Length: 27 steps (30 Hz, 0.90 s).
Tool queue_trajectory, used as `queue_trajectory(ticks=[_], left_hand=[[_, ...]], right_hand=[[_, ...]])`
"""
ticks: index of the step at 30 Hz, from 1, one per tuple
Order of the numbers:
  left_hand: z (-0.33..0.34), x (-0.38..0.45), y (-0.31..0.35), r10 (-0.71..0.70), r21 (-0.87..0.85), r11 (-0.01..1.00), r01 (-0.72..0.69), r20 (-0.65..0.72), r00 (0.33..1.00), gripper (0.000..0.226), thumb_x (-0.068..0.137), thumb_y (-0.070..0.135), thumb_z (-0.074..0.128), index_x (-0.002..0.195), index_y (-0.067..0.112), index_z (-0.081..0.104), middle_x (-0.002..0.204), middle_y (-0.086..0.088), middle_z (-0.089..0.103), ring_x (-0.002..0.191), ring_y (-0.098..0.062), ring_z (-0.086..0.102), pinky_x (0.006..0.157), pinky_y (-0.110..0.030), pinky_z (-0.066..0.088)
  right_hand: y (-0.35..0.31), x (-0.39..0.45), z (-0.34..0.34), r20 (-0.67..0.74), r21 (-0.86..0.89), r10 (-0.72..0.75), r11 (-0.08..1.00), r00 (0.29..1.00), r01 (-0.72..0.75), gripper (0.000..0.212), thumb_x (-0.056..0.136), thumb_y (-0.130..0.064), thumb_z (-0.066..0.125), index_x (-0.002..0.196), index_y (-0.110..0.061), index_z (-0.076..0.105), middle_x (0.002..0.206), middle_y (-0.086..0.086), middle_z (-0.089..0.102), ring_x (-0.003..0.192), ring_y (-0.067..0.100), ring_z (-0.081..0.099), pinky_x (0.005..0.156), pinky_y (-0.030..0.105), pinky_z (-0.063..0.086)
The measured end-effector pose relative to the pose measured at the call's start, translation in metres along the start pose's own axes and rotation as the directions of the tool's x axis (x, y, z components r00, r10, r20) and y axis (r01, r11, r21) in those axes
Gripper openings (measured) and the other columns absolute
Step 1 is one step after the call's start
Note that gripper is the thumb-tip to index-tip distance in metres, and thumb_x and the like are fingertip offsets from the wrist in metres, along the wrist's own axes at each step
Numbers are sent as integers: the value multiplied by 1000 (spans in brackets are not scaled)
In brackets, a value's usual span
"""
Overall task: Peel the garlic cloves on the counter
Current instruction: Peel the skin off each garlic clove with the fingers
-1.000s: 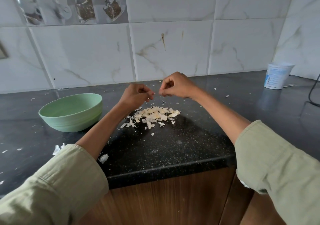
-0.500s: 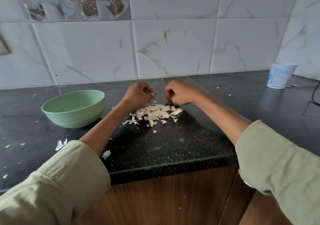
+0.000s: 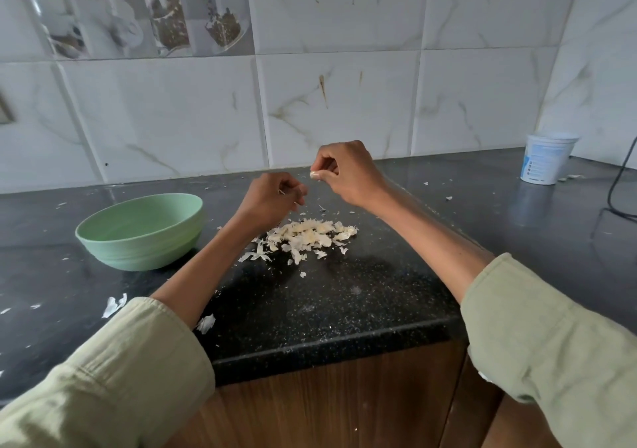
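A small pale garlic clove (image 3: 314, 174) shows at the fingertips of my right hand (image 3: 346, 175), which pinches it above the counter. My left hand (image 3: 272, 196) hovers a little lower and to the left, fingers curled; a thin sliver, perhaps skin, shows at its fingertips, too small to tell. Below both hands lies a heap of garlic cloves and papery skins (image 3: 308, 237) on the black speckled counter (image 3: 331, 296).
A pale green bowl (image 3: 141, 230) stands left of the heap. A white plastic tub (image 3: 548, 158) sits at the back right beside a black cable (image 3: 617, 185). Loose skin scraps (image 3: 115, 304) dot the counter's left side. The tiled wall rises behind; the counter edge is close.
Both hands dipped to the heap and my right hand has come up again with a clove. The hands are now slightly further apart.
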<state>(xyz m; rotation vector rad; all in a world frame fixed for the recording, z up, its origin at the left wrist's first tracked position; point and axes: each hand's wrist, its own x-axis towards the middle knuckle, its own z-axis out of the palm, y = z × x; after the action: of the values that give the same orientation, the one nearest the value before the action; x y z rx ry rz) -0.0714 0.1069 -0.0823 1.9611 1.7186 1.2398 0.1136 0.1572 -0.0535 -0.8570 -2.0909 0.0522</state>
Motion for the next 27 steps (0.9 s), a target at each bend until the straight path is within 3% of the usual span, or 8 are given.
queue_trajectory(ticks=[2, 5, 7, 11, 16, 18, 21, 27], left_hand=[[0, 0, 0, -18, 25, 1000, 18, -5, 1000, 11, 102, 25, 68, 101, 16, 74, 86, 5, 79, 78, -11, 75, 63, -21, 52], [0, -2, 0, -14, 61, 998, 13, 3, 1000, 10, 102, 24, 69, 101, 16, 74, 86, 5, 78, 76, -10, 74, 53, -13, 47], [1, -3, 1, 1, 69, 998, -2, 10, 1000, 9, 102, 23, 69, 101, 15, 74, 85, 5, 78, 75, -9, 74, 52, -12, 47], [1, -5, 2, 17, 94, 995, -19, 16, 1000, 6, 101, 17, 68, 100, 15, 74, 86, 4, 78, 76, -12, 75, 64, -21, 54], [0, -5, 2, 28, 104, 994, -29, 10, 1000, 13, 100, 8, 64, 98, 15, 75, 83, 5, 77, 77, -14, 74, 62, -25, 53], [0, -4, 0, 27, 105, 994, -27, 5, 1000, 13, 100, 8, 64, 97, 15, 75, 81, 6, 77, 77, -15, 74, 61, -25, 51], [0, -5, 1, 27, 105, 994, -28, 10, 1000, 12, 100, 9, 66, 97, 16, 74, 80, 7, 77, 77, -13, 75, 59, -22, 49], [2, -2, 1, 30, 43, 999, -30, 13, 999, 7, 101, 21, 70, 97, 17, 74, 81, 5, 78, 73, -10, 75, 66, -30, 58]], right_hand=[[-1, -2, -4, 20, -62, -1, 998, 1000, 2, 4, 89, -9, 80, 87, -11, 78, 85, -3, 76, 77, 6, 69, 78, 31, 60], [-4, -12, -7, 392, -258, 161, 964, 906, -60, 11, 90, 5, 73, 92, -6, 75, 96, 4, 75, 82, 7, 66, 81, 30, 59], [-1, -15, -8, 477, -326, 212, 944, 853, -53, 17, 88, 12, 70, 94, -3, 73, 99, 5, 71, 79, 2, 64, 69, 22, 56], [-5, -14, -1, 408, -325, 109, 945, 907, 32, 22, 87, 13, 69, 91, -8, 72, 99, 3, 67, 86, 10, 63, 64, 19, 48], [-15, -1, -3, 50, -304, -95, 947, 994, 106, 21, 86, 12, 74, 85, -8, 71, 92, 5, 69, 85, 19, 68, 76, 34, 60], [-16, -6, -6, 166, -337, -13, 939, 986, 69, 24, 87, 13, 71, 84, -10, 67, 92, 3, 63, 84, 19, 66, 75, 35, 58], [-12, -19, -6, 484, -398, 195, 917, 853, 17, 36, 83, 16, 68, 82, -17, 53, 99, -2, 47, 89, 19, 59, 72, 36, 56], [-1, -14, -2, 313, -125, 118, 989, 942, -83, 12, 89, 3, 76, 87, -8, 78, 83, -4, 74, 76, 6, 71, 72, 30, 62]])
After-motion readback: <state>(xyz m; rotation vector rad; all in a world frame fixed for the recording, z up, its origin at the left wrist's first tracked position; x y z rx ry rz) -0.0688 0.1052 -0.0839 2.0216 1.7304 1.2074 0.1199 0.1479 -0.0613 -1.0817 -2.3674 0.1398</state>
